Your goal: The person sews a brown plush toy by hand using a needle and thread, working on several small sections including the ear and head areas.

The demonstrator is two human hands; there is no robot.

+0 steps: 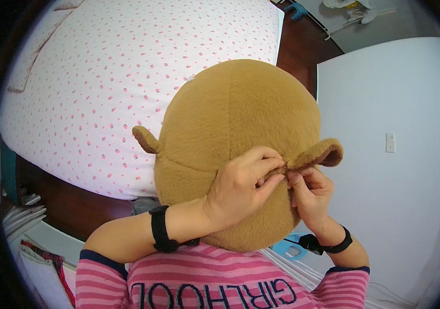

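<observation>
In the middle of the frame, a brown plush toy (pixel 245 113) is sitting before my striped shirt (pixel 178 265). Right of centre, beside its ear (pixel 310 156), my left hand (pixel 239 186) and right hand (pixel 312 198) are pinching the toy; the exact spot is not showing clearly.

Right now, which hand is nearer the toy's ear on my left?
Left. Your left hand is right of that ear, fingers near the other ear; your right hand is farther right, just below the other ear.
</observation>
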